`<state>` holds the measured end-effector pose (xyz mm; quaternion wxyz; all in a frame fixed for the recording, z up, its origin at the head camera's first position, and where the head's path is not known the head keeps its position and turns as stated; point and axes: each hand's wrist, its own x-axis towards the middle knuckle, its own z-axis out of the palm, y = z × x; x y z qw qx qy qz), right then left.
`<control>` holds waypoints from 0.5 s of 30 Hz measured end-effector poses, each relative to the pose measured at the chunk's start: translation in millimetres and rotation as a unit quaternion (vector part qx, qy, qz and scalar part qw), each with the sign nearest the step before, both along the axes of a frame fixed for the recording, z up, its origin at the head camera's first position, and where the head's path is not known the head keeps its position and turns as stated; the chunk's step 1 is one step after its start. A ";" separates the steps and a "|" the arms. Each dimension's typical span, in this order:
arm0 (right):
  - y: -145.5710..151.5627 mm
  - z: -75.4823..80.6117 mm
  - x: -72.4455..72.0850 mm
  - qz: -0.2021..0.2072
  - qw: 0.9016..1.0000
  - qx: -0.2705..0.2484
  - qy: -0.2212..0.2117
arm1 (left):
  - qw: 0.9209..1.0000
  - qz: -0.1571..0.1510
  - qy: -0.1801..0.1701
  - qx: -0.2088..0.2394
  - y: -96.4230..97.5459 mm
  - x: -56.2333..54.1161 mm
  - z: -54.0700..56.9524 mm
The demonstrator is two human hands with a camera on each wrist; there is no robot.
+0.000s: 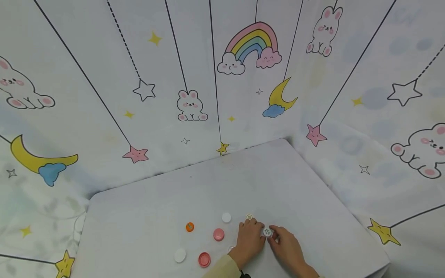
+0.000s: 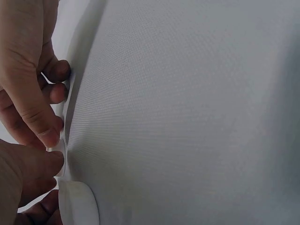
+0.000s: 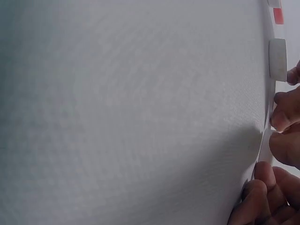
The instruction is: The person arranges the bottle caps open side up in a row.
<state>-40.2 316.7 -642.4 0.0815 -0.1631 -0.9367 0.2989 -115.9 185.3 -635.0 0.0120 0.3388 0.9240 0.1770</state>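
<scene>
A small white bottle cap [image 1: 267, 232] with dark print on top sits between the two hands. My right hand [image 1: 286, 247] pinches its right side with thumb and fingers. From the left, my left hand [image 1: 250, 238] holds the opposite edge, the thumb close to the right thumb. In the left wrist view both thumbs meet at this cap [image 2: 58, 157], low over the table. Just beyond the left fingers lies a pale cap with a printed top [image 1: 249, 217]. Another cap [image 1: 231, 249] is partly hidden by the left wrist.
Left of the hands, loose caps lie on the white table [image 1: 139, 216]: an orange one [image 1: 189, 227], a pink one [image 1: 218, 234], a red-pink one [image 1: 204, 259] and two white ones, one farther back [image 1: 226, 217] and one nearer [image 1: 180, 255]. Printed cloth walls [image 1: 104, 58] border the table.
</scene>
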 end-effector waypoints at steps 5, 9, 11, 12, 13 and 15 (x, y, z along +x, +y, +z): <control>-1.7 0.5 -1.7 0.006 1.000 0.011 0.000 | 1.000 0.000 0.004 0.003 0.6 -0.2 -3.1; -1.7 -0.1 -2.6 0.011 1.000 0.022 -0.003 | 1.000 0.000 0.013 0.009 0.3 0.5 -3.0; -1.7 -0.5 -2.9 0.011 1.000 0.025 -0.007 | 1.000 0.000 0.015 0.008 0.2 1.0 -2.8; -1.6 -0.6 -3.1 0.011 1.000 0.027 -0.008 | 1.000 0.000 0.016 0.006 0.3 1.2 -2.7; -1.6 -0.6 -3.2 0.011 1.000 0.027 -0.009 | 1.000 0.001 0.018 0.006 0.6 1.2 -3.1; -1.7 -0.4 -3.4 0.009 1.000 0.028 -0.011 | 1.000 0.001 0.019 0.004 1.2 1.4 -3.8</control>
